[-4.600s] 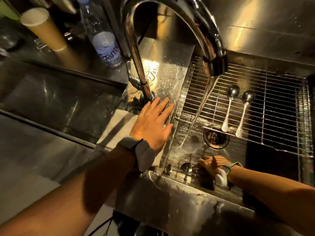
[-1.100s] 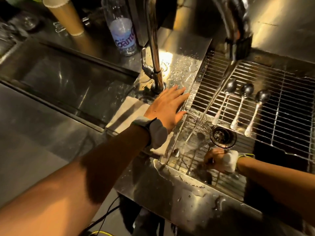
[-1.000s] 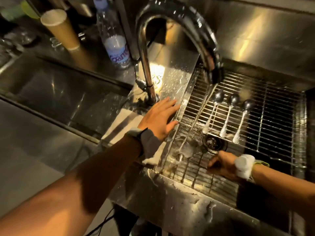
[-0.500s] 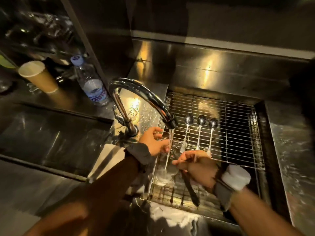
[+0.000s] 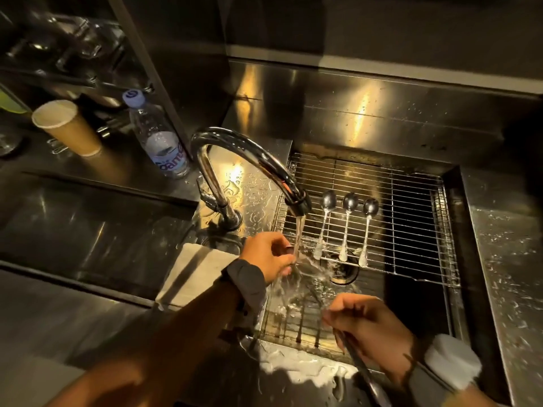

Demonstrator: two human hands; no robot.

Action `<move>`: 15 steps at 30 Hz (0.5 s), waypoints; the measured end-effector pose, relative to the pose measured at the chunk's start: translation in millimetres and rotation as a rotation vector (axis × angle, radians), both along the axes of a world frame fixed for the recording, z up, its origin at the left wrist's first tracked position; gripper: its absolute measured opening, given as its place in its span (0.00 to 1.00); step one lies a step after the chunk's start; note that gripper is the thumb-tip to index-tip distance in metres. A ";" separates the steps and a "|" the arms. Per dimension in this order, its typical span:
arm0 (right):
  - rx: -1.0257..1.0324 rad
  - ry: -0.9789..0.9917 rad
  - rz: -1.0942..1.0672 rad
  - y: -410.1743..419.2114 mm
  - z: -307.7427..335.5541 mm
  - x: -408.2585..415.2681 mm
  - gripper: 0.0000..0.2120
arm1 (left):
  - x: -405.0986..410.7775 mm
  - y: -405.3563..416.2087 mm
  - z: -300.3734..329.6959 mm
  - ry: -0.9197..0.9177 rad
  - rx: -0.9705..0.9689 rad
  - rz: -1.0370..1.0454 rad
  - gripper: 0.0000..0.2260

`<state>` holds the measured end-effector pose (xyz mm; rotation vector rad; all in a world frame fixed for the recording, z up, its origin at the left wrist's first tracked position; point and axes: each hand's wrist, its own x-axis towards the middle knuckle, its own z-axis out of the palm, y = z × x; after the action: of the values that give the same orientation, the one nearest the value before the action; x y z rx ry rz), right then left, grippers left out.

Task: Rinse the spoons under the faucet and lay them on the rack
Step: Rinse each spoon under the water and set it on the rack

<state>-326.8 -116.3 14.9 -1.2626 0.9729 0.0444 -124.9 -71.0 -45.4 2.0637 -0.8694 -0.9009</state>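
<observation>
Running from the faucet [image 5: 252, 165] at frame centre, water strikes the left hand [image 5: 269, 255], fingers curled together. The right hand [image 5: 368, 324] at lower right clamps a long utensil [image 5: 360, 368]. Three spoons [image 5: 346, 227] lie on the rack [image 5: 411, 230].

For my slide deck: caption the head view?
Hands rinse a spoon under the faucet; three spoons on rack.

Three spoons [image 5: 346, 224] lie on one rack [image 5: 411, 230]. One faucet [image 5: 246, 160] runs. One bottle [image 5: 155, 136], one paper cup [image 5: 69, 127], one folded cloth [image 5: 191, 274], two hands [image 5: 267, 254].
</observation>
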 end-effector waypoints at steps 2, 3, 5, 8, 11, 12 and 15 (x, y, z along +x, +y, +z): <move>-0.082 -0.003 0.017 1.4 -9.7 11.2 0.10 | 8.9 1.5 8.5 0.061 -0.109 0.149 0.07; -0.125 -0.007 0.015 0.9 -16.0 19.6 0.10 | 14.3 1.7 13.9 0.021 -0.156 0.224 0.05; -0.195 -0.018 0.006 -1.9 -24.4 40.5 0.09 | 26.3 1.5 25.3 -0.218 -0.256 0.297 0.03; -0.313 -0.012 -0.035 -9.9 -34.8 69.4 0.07 | 37.9 -3.0 47.9 -0.650 -0.403 0.225 0.03; -0.410 -0.026 -0.111 -15.0 -39.7 80.5 0.05 | 39.2 -7.0 61.4 -0.764 -0.395 0.220 0.04; -0.445 -0.028 -0.105 -15.8 -40.4 78.6 0.05 | 35.4 -8.2 62.6 -0.778 -0.420 0.210 0.04; -0.410 -0.007 0.026 -15.7 -39.7 61.2 0.05 | 26.1 -8.5 60.8 -0.770 -0.410 0.155 0.03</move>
<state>-265.6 -132.0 -24.8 -1.6497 0.9898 -0.1458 -98.8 -79.5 15.4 2.0585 -1.1388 0.1936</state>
